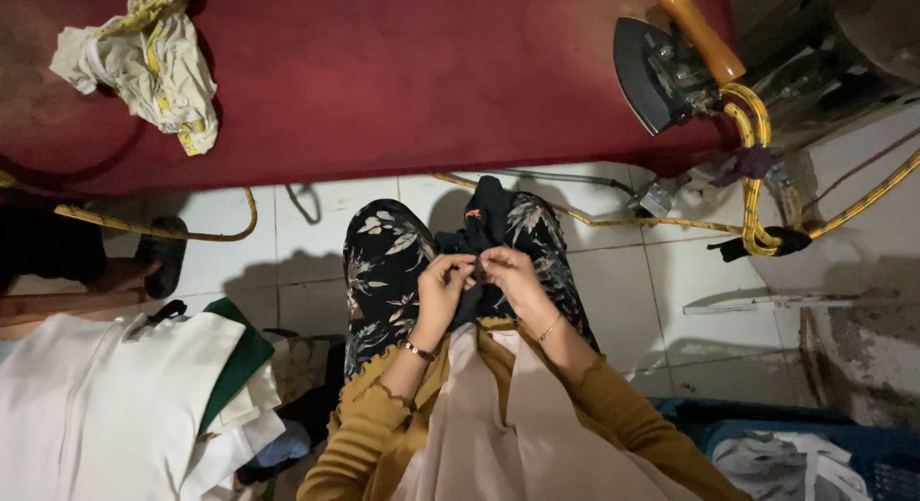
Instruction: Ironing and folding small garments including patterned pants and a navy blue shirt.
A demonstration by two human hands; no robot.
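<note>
A dark garment (484,218) with a small orange mark lies over my knees, on my black floral trousers (383,271). My left hand (443,281) and my right hand (513,274) meet above my lap, and both pinch a fold of this dark cloth between fingers and thumb. Each wrist carries a thin bracelet, and my sleeves are mustard yellow. A pale pink cloth (498,415) hangs down my front.
A red padded ironing surface (383,70) spans the top, with a crumpled white and yellow cloth (149,60) and a heavy iron (671,65) with an orange handle. Yellow cords (757,214) trail over the white tiled floor. Folded white and green cloth (115,405) lies left; a blue basket (815,453) lower right.
</note>
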